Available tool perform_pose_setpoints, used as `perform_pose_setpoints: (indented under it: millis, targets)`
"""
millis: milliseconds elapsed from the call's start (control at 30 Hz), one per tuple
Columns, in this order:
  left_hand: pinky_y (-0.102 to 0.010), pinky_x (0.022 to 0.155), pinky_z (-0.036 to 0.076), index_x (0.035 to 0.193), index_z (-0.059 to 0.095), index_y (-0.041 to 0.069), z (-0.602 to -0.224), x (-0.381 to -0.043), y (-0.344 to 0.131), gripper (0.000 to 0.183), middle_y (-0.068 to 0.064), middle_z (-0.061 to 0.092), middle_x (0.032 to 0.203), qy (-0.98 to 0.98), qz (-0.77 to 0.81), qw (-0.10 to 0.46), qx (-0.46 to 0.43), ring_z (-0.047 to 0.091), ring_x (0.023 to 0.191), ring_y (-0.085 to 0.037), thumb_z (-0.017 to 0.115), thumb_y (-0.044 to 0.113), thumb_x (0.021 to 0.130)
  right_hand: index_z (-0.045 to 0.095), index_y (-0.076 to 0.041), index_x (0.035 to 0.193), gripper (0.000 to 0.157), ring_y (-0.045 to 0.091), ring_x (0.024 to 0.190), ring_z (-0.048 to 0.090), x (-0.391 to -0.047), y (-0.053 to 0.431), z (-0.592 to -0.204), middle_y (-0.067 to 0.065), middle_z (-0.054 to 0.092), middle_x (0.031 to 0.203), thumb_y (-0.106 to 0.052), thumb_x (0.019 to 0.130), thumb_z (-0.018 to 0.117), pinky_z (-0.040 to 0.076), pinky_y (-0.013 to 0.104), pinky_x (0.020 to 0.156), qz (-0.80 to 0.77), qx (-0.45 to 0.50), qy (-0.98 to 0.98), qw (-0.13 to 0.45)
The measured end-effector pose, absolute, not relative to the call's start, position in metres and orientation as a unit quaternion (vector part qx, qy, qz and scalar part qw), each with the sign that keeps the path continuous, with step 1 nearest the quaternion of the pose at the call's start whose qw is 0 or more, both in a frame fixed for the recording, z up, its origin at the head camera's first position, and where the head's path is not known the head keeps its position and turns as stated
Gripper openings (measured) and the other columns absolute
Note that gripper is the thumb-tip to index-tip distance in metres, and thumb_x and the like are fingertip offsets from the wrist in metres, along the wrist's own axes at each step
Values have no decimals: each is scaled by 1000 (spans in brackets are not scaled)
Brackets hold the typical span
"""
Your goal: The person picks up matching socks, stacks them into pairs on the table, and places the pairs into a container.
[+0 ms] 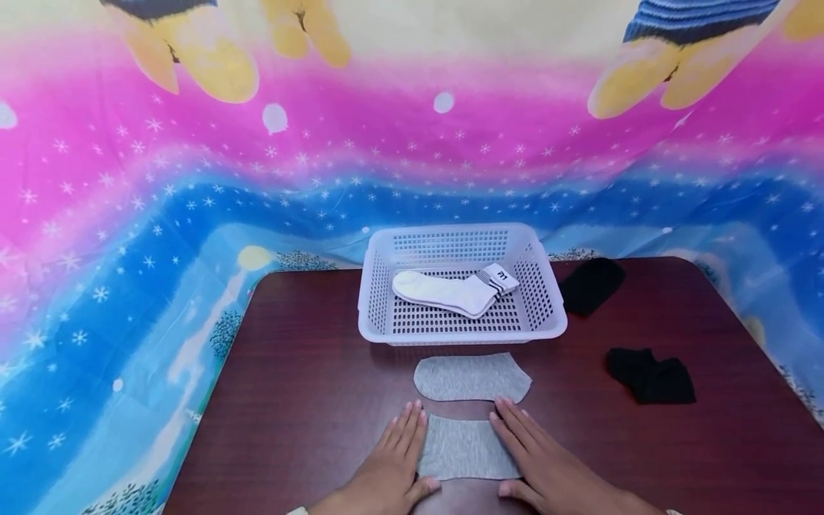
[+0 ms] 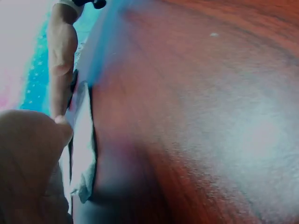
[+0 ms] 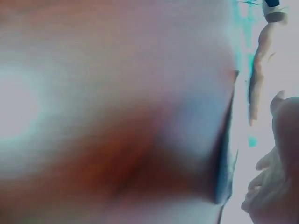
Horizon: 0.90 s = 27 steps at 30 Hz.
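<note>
A grey sock [image 1: 468,450] lies flat on the table near the front edge, between both hands. My left hand [image 1: 389,461] rests at its left end, fingers straight and thumb at the near corner. My right hand [image 1: 553,461] lies over its right end with straight fingers, the tips reaching toward a second grey sock [image 1: 473,378] just beyond. That second sock lies flat, its toe to the left. In the left wrist view the near grey sock [image 2: 84,149] shows edge-on beside the thumb; the right wrist view is blurred.
Behind the grey socks stands a white plastic basket [image 1: 463,337] with a pair of white socks [image 1: 444,292] inside. To its right lie a black sock [image 1: 591,285] and a crumpled black sock [image 1: 653,377]. A printed curtain [image 1: 412,143] surrounds the dark red table [image 1: 302,357].
</note>
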<state>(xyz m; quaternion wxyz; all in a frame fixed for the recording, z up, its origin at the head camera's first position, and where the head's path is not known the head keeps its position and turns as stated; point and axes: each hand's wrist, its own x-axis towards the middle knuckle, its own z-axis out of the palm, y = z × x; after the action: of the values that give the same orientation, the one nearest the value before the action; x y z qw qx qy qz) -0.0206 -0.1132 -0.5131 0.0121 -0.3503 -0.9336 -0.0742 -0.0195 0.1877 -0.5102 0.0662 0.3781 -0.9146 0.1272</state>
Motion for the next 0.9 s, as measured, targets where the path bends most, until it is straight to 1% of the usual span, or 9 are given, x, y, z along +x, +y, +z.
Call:
perform_pose_setpoints:
  millis: [33,100,167,267,400,533,667,800,900]
  targets:
    - [-46,110,34,146,26,-8,-511,-21,-112,78,-26,25,154,-938,-93,7,-335,27,142,-37,43,50,97,34,-7,148,78,26,143,28,-22,182,-506,13,31,155,-49,89,62,0,17,117,139,371,-916,61]
    - [-48,109,35,146,27,-9,-507,-22,-110,74,-26,28,153,-945,-139,-4,-296,29,141,-38,52,40,96,40,-11,145,68,20,138,36,-27,171,-497,6,37,152,-44,90,63,16,18,116,151,364,-917,53]
    - [-47,108,37,144,30,-8,-504,-24,-108,71,-24,36,148,-950,-180,0,-257,36,137,-34,59,31,93,47,-15,140,57,15,132,42,-34,160,-490,0,44,145,-39,91,64,32,23,109,152,365,-917,49]
    - [-40,100,43,134,42,-4,-501,-27,-106,59,-14,49,129,-951,-223,29,-211,47,121,-25,67,21,87,55,-16,128,43,9,119,50,-46,145,-484,-5,52,129,-30,89,67,48,32,94,158,389,-905,61]
    - [-29,82,46,106,54,9,-499,-26,-106,32,2,50,98,-939,-238,86,-233,48,94,-11,72,14,80,62,-17,110,28,6,102,55,-66,132,-481,-8,56,109,-18,84,73,49,27,85,182,435,-878,84]
    - [-20,73,43,91,56,17,-499,-21,-104,22,9,48,86,-920,-213,116,-308,48,81,-5,72,15,77,65,-19,101,20,2,93,55,-88,121,-477,-11,57,98,-14,83,73,48,20,78,207,466,-858,66]
    - [-19,70,43,91,55,17,-503,-17,-103,21,9,48,85,-929,-193,109,-296,47,79,-6,71,18,77,67,-20,102,16,-1,90,54,-103,108,-475,-12,58,96,-20,87,70,48,19,78,209,498,-842,13]
    - [-26,75,44,101,53,11,-507,-19,-103,30,4,46,92,-953,-196,71,-220,44,85,-10,72,24,81,66,-20,103,17,1,89,55,-108,97,-480,-10,58,96,-26,88,69,49,21,77,173,503,-847,-17]
    - [-30,79,43,107,52,8,-510,-22,-102,37,1,44,96,-961,-196,39,-193,43,89,-13,73,29,83,66,-20,103,17,2,89,57,-106,93,-486,-10,57,95,-27,87,70,50,22,75,153,486,-860,-27]
